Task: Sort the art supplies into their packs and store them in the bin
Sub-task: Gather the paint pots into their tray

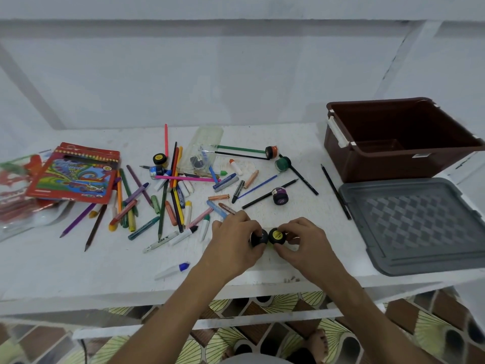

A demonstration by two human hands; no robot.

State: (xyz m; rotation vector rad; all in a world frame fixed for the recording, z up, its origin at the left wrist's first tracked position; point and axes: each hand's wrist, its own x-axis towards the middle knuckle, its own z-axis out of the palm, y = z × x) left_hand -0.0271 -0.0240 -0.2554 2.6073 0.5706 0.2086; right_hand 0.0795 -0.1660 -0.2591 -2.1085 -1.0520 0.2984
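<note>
Both bare forearms reach forward from the bottom edge and converge near the middle. The left hand lies palm down, its fingers curled round a small dark pot. The right hand mirrors it, thumb and fingers pinching a second pot. The two hands sit close together, knuckles up, with wrists angled inward.

White table across the middle of the frame. Upper right: brown bin, with grey lid lying flat just below it. Left: red pencil pack over clear plastic bags. Centre: scattered pencils, crayons, brushes, a clear case and small paint pots.
</note>
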